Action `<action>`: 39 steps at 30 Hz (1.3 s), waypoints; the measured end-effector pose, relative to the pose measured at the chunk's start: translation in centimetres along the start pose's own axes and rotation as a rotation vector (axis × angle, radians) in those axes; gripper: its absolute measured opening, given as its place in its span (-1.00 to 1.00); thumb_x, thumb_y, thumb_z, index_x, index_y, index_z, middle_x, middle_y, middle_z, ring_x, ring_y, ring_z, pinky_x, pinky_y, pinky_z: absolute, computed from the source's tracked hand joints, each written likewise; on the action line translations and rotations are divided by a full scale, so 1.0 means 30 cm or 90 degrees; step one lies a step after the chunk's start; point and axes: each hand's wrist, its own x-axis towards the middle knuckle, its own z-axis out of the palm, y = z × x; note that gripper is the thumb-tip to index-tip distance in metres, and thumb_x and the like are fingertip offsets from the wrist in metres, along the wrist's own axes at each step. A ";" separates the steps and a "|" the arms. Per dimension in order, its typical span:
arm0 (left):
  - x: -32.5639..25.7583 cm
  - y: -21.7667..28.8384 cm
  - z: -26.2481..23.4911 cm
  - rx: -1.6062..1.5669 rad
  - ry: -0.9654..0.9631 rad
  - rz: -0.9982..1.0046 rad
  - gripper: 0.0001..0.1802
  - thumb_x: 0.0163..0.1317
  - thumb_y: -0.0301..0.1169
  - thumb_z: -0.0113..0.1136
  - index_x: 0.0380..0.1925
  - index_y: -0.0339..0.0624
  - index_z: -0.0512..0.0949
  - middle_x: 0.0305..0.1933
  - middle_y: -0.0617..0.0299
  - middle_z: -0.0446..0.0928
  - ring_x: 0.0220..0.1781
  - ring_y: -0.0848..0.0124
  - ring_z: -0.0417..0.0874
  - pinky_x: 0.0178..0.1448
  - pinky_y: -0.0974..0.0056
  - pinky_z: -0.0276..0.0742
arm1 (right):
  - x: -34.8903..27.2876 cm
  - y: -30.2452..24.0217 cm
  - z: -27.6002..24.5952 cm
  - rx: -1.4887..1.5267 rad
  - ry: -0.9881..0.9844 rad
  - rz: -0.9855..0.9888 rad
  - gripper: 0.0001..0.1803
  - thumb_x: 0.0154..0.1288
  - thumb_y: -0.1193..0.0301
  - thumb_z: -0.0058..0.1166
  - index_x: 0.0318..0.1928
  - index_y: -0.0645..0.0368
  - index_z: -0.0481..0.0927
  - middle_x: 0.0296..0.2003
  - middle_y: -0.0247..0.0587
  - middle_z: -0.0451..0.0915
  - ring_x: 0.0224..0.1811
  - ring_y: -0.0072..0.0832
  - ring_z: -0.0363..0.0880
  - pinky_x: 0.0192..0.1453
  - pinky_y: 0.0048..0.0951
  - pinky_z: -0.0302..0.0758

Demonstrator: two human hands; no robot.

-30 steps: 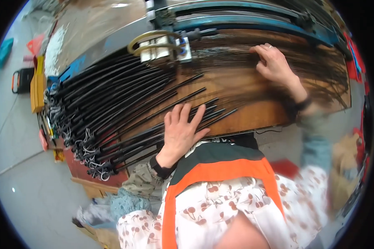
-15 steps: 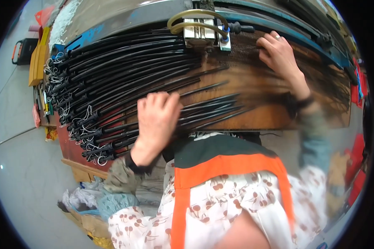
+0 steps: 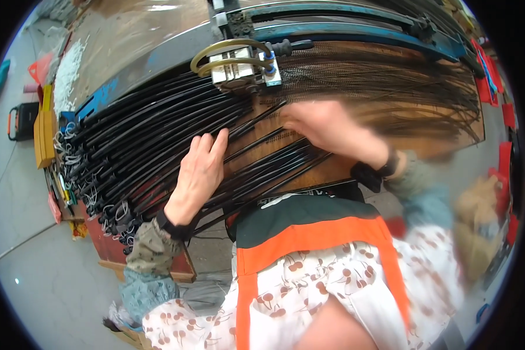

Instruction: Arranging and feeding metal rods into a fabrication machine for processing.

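Long thin black rods (image 3: 175,108) lie side by side on the table, with thick dark ends and white cord loops (image 3: 70,140) at the left. My left hand (image 3: 197,175) rests flat on the rods, its fingers stretched out and slightly spread. To its right, my right hand (image 3: 326,125) is blurred, its fingers curled together at the tip of one rod. What lies between those fingers is hidden. Ahead of both hands stands a metal clamp block (image 3: 232,71) with yellowish air hoses (image 3: 230,45). Thin dark wire-like strands (image 3: 379,76) spread over the wooden board beyond my right hand.
A blue metal rail (image 3: 344,32) runs across the back behind the clamp block. White scraps (image 3: 71,73) are heaped at the far left, near a yellow box (image 3: 44,134) and a black case (image 3: 24,121). A brown sack (image 3: 478,221) stands at the lower right.
My right hand has come left and nearer, from the strands by the clamp block to the rod tips. My left hand has shifted left and lower, its fingers straighter. The view has swung right.
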 end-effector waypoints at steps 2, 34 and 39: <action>-0.014 0.017 -0.070 0.008 0.001 0.010 -0.41 0.05 -0.67 0.17 0.18 -0.22 0.48 -0.27 0.10 0.41 -0.20 0.16 0.50 -0.26 0.19 0.59 | 0.004 -0.002 0.006 0.092 0.058 0.094 -0.83 0.36 0.37 0.21 -0.12 0.17 0.61 -0.35 -0.05 0.66 -0.34 -0.16 0.69 -0.27 -0.26 0.61; 0.825 0.173 -0.307 0.107 0.039 0.310 -0.68 0.28 -0.59 0.16 0.05 -0.25 0.50 -0.28 -0.04 0.49 -0.23 -0.04 0.59 -0.23 -0.01 0.52 | -0.215 0.541 -0.544 -0.259 0.400 0.111 -0.55 0.27 0.13 0.31 0.13 -0.03 0.64 -0.22 -0.15 0.73 -0.36 -0.32 0.69 -0.26 -0.38 0.64; 0.837 0.242 -0.326 0.061 0.017 0.278 -0.64 0.26 -0.61 0.16 0.08 -0.25 0.46 -0.29 -0.05 0.48 -0.24 -0.03 0.58 -0.21 0.01 0.52 | -0.299 0.577 -0.594 -0.300 0.485 0.234 -0.70 0.32 0.25 0.25 0.04 -0.01 0.66 -0.34 -0.24 0.76 -0.46 -0.34 0.72 -0.31 -0.36 0.67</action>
